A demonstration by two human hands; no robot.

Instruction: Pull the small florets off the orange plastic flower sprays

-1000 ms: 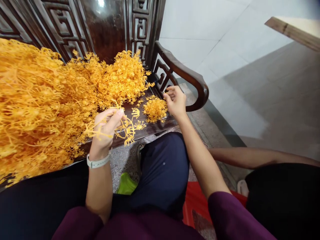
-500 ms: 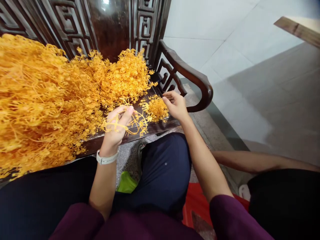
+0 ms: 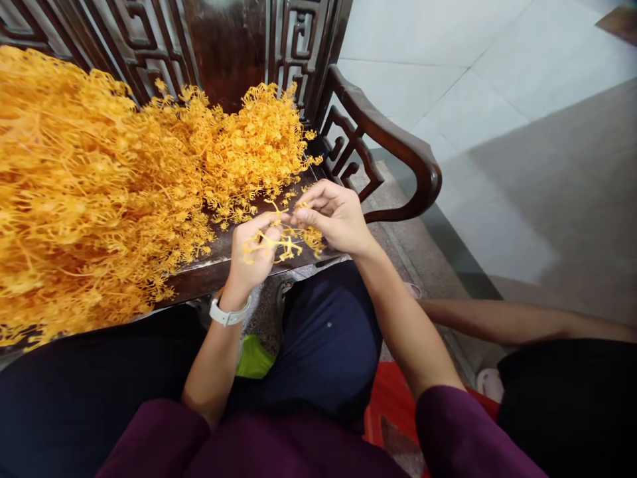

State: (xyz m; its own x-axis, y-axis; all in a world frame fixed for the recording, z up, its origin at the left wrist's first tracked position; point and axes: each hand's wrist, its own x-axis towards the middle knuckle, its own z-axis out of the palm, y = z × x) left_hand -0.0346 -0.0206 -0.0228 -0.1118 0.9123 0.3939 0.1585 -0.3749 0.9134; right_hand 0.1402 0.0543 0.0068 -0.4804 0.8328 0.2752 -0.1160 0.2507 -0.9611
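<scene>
The left hand (image 3: 255, 252) pinches a yellow sprig (image 3: 287, 248) between thumb and fingers, above the bench (image 3: 196, 280). The right hand (image 3: 341, 219) is just beside it, thumb and forefinger drawn together at the sprig; I cannot tell whether those 2 grip it. A yellow pile (image 3: 99, 199) spreads along the seat's left, away from the armrest (image 3: 385, 129).

Yellow-orange sprigs (image 3: 114, 199), dark-brown bench (image 3: 226, 53)

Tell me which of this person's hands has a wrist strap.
The left hand: a pale strap circles its wrist, whereas the right hand has a bare wrist.
</scene>
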